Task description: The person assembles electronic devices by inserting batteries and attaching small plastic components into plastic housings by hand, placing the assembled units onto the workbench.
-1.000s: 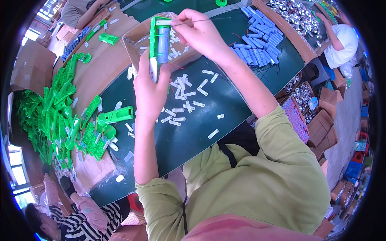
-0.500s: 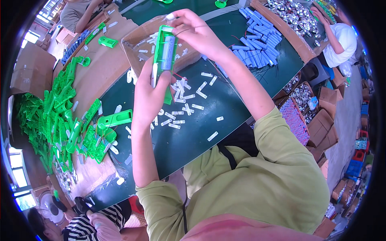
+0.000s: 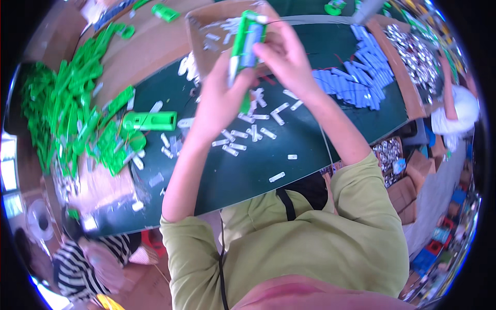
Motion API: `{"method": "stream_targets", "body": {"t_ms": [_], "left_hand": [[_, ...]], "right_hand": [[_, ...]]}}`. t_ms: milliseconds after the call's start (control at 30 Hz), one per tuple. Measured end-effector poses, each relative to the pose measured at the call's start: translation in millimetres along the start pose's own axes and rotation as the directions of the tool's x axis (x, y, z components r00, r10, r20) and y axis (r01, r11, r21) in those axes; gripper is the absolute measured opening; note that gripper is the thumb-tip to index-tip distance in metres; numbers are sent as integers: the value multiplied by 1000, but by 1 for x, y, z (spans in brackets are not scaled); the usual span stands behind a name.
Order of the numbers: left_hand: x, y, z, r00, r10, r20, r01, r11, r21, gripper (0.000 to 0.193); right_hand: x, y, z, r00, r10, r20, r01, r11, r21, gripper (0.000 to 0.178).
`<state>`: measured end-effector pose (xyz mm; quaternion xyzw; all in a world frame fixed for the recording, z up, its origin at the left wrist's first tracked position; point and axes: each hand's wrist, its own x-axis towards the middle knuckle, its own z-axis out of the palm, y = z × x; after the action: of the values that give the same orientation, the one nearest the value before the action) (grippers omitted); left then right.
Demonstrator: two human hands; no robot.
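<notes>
My left hand [image 3: 219, 101] is closed around the lower end of a long green plastic housing [image 3: 239, 44], held tilted above the table. A blue cylindrical battery [image 3: 251, 44] lies inside the housing. My right hand [image 3: 289, 62] grips the housing's right side with curled fingers, its thumb pressed against the battery. A dark wire runs from the housing's top end over that hand. Small white strips [image 3: 254, 133] with metal ends lie scattered on the table below. Motion blurs the fingertips somewhat.
A cardboard box [image 3: 199, 39] with white pieces stands behind my hands. Green housings [image 3: 77, 93] are heaped at left, and one [image 3: 150, 121] lies nearer. Blue batteries [image 3: 356, 77] with wires are piled at right. Beyond them is a carton of shiny metal parts [image 3: 413, 57]. Other people sit nearby.
My right hand has moved from the wire at the housing's top end down to its side, its thumb now on the battery. The view has shifted, and the housing tilts more rightward.
</notes>
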<state>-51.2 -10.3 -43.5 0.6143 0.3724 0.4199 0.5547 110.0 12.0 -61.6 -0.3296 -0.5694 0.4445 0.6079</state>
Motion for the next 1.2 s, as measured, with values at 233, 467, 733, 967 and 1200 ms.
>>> {"method": "stream_targets", "body": {"t_ms": [233, 467, 733, 967, 1200], "left_hand": [[-15, -10, -31, 991, 132, 5, -122, 901, 416, 50], [-73, 20, -155, 997, -28, 66, -55, 297, 953, 51], [-52, -3, -181, 991, -6, 131, -126, 206, 970, 44], [-20, 34, -162, 911, 162, -379, -98, 978, 181, 41], [-10, 62, -82, 910, 369, -189, -412, 755, -511, 51]], "right_hand": [[46, -18, -5, 949, 312, 33, -314, 943, 106, 40], [189, 81, -146, 942, 262, -209, -335, 703, -627, 37], [273, 229, -387, 914, 148, -378, -392, 565, -726, 42], [194, 60, -191, 857, -483, 182, 57, -262, -963, 28], [42, -33, 9, 765, 90, 637, 101, 961, -257, 50]]}}
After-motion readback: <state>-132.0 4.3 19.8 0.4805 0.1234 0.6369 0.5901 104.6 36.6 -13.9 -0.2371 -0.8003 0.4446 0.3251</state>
